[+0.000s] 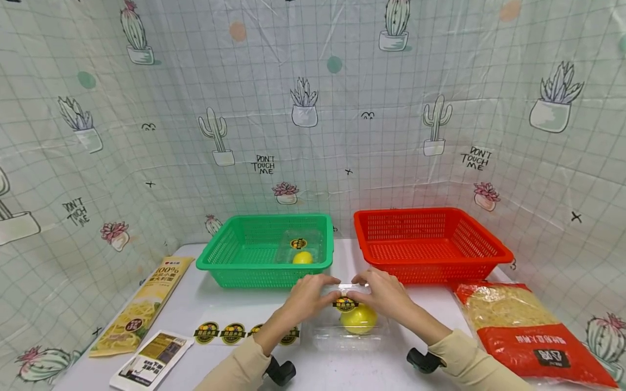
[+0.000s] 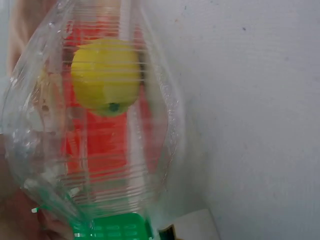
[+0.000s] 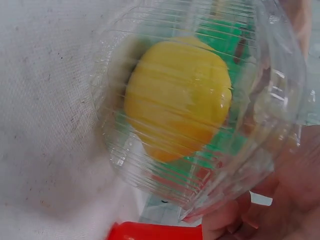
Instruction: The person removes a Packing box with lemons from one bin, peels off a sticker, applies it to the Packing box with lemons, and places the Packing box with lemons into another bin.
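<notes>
A clear plastic clamshell box [image 1: 320, 328] sits on the table in front of me with a yellow lemon [image 1: 359, 319] inside. Both wrist views show the lemon through the ribbed plastic. On the lid is a black and gold sticker [image 1: 345, 304]. My left hand [image 1: 308, 296] grips the box's far left part, its thumb near the sticker. From the other side my right hand [image 1: 386, 293] holds the far right part, thumb also by the sticker. In the right wrist view, curled fingers [image 3: 222, 220] show at the box's edge.
Behind stand a green basket [image 1: 264, 267], holding another clear box [image 1: 288, 247] with a lemon, and a red basket [image 1: 432, 266]. A sticker sheet [image 1: 220, 315], a noodle packet [image 1: 142, 309] and a white packet [image 1: 151, 361] lie left. A red pasta bag [image 1: 533, 342] lies right.
</notes>
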`<state>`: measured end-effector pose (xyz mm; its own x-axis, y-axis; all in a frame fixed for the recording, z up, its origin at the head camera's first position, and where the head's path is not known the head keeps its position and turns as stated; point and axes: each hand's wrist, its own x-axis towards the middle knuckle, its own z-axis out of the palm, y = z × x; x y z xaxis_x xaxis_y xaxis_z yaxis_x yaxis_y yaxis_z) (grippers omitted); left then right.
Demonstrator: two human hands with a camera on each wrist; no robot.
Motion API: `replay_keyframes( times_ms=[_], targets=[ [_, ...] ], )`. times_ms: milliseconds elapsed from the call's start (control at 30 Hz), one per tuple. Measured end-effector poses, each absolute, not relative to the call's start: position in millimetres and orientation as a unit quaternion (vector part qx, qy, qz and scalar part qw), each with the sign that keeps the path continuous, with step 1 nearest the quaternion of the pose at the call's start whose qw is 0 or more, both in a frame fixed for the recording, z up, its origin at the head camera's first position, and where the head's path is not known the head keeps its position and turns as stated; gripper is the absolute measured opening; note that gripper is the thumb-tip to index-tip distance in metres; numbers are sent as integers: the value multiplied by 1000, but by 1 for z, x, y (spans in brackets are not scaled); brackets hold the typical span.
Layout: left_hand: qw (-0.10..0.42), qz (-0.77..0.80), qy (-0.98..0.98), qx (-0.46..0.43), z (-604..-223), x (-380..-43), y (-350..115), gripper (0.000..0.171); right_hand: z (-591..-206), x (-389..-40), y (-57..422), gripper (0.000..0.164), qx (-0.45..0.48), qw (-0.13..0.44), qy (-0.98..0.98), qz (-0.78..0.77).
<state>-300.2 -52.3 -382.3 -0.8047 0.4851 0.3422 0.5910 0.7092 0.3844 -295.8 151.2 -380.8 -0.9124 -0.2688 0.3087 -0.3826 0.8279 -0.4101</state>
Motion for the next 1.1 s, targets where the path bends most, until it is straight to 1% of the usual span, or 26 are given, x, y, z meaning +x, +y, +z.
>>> replay_keyframes(
  times_ms=[133, 300, 400, 500, 633, 767, 833, 967, 1100],
  targets=[
    [72, -260, -909, -318, -380, -303, -59, 34, -380, -293, 157, 36, 197, 103, -944, 245],
    [18, -274, -905, -326, -376, -303, -67, 42, -378, -290, 167, 45, 233, 80, -936, 252],
    [-6, -284, -904, -321, -375, -302, -68, 46, -378, -289, 169, 51, 238, 70, -934, 258],
    [-17, -285, -906, -311, -374, -299, -67, 54, -379, -288, 168, 58, 233, 65, -936, 257],
    [-9, -265, -915, -304, -375, -296, -64, 62, -381, -286, 164, 67, 231, 74, -938, 248],
    [9, -249, -918, -307, -376, -295, -62, 63, -383, -286, 162, 72, 233, 78, -938, 242],
    [13, -254, -916, -311, -376, -296, -63, 60, -382, -286, 163, 71, 237, 72, -937, 247],
    [21, -266, -908, -324, -377, -299, -64, 53, -382, -288, 167, 63, 249, 55, -931, 261],
    [45, -267, -905, -329, -379, -304, -64, 44, -382, -292, 169, 53, 261, 62, -927, 262]
  ],
)
